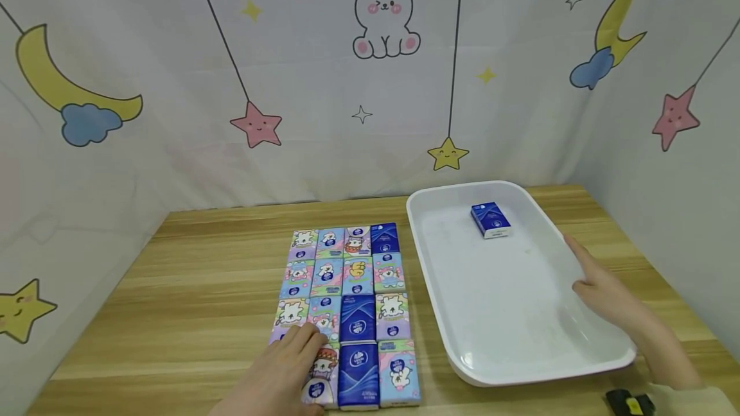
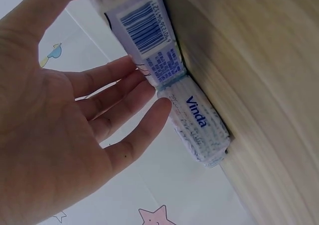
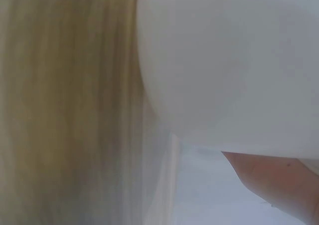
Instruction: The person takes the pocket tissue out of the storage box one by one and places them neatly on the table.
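Note:
Tissue packs in pink, pastel and blue wrappers lie in a block on the table; one blue pack [image 1: 358, 371] is in its near row. At the block's near left corner my left hand [image 1: 283, 371] spans a cartoon-print tissue pack [image 1: 324, 381], thumb at its near end and fingertips at its far end. The left wrist view shows this pack's barcode side [image 2: 149, 33], and the end of a neighbouring pack [image 2: 197, 117] marked Vinda. My right hand [image 1: 604, 294] holds the right rim of a white tray [image 1: 428, 275], its other fingers mostly hidden. A blue tissue pack [image 1: 490, 219] lies inside the tray.
The wooden table [image 1: 191, 287] meets a white curtain [image 1: 324, 165] printed with stars, moons and a rabbit at the back and sides. The tray stands just right of the block of packs. A black strap [image 1: 630, 402] is on the right wrist.

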